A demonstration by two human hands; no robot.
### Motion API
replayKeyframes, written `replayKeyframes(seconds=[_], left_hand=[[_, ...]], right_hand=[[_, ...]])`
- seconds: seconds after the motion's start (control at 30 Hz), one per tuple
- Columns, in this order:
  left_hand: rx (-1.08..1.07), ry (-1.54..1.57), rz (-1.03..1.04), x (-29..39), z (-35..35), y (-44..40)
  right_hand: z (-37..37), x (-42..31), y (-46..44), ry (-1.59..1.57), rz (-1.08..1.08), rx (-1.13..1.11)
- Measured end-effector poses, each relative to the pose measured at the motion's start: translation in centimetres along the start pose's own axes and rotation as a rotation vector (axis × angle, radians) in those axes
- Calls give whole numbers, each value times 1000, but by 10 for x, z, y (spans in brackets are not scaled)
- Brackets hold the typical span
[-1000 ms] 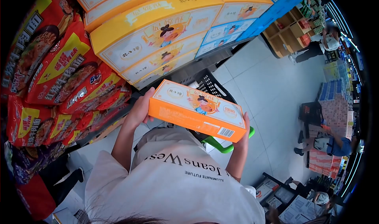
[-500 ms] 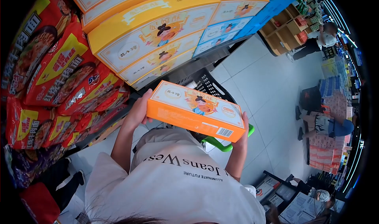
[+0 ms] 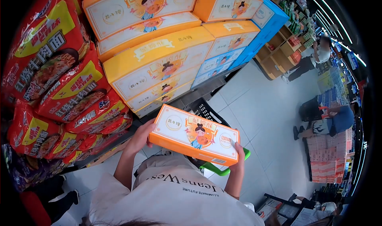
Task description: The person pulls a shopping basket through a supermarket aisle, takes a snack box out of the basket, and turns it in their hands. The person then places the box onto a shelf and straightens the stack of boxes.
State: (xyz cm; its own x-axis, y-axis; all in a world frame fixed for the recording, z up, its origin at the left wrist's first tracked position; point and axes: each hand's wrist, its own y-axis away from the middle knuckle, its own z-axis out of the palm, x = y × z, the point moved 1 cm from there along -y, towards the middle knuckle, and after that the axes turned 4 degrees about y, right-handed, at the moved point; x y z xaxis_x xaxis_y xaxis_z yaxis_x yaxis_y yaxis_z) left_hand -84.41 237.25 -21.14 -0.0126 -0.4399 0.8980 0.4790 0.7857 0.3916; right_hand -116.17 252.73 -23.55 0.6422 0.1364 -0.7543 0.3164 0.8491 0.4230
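An orange and white box [image 3: 195, 136] with a cartoon figure on its top face is held level in front of the white shirt. My left hand [image 3: 142, 136] grips its left end, the fingers partly hidden beneath. At the right end, my right hand [image 3: 238, 158] is closed on the box, thumb on the top edge. Beyond the box, partly covered by it, is a black basket-like cart [image 3: 207, 113] with a green handle [image 3: 217, 170]. Stacked yellow and orange boxes [image 3: 159, 66] of similar design stand just past it.
Red noodle packs [image 3: 75, 86] are piled at the left, beside blue boxes [image 3: 254, 43] further along the shelf. Wooden shelving [image 3: 278, 54] stands beyond. One person [image 3: 314, 58] is at the upper right, another in a blue top [image 3: 338, 119] at the right, near pink stacked goods [image 3: 326, 158].
The view has shifted up, showing more of the stacked boxes. The held box sits lower in view and has tilted, so its top face shows more and its orange side less.
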Motion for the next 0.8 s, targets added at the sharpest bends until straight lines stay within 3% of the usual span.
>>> replayKeyframes(seconds=[0.2, 0.23, 0.27, 0.43, 0.53, 0.63, 0.7, 0.77, 0.8], left_hand=[[-163, -154, 87, 27, 4, 24], [-184, -219, 321, 25, 7, 21], [-183, -209, 291, 25, 6, 26], [-109, -190, 598, 50, 5, 53], [-76, -352, 639, 82, 1, 63], [56, -580, 626, 127, -1, 66], [127, -571, 802, 144, -6, 54], [175, -200, 903, 161, -3, 38], [219, -193, 956, 173, -3, 30]], right_hand=[[46, -34, 14, 303, -353, -91], [50, -38, 17, 321, -413, -107], [53, -42, 18, 338, -474, -121], [63, -66, -4, 380, -834, -263], [83, -96, -30, 473, -1109, -338], [135, -132, -50, 490, -1319, -271], [179, -155, -64, 447, -1458, -270], [217, -174, -80, 389, -1599, -297], [236, -181, -84, 359, -1645, -260]])
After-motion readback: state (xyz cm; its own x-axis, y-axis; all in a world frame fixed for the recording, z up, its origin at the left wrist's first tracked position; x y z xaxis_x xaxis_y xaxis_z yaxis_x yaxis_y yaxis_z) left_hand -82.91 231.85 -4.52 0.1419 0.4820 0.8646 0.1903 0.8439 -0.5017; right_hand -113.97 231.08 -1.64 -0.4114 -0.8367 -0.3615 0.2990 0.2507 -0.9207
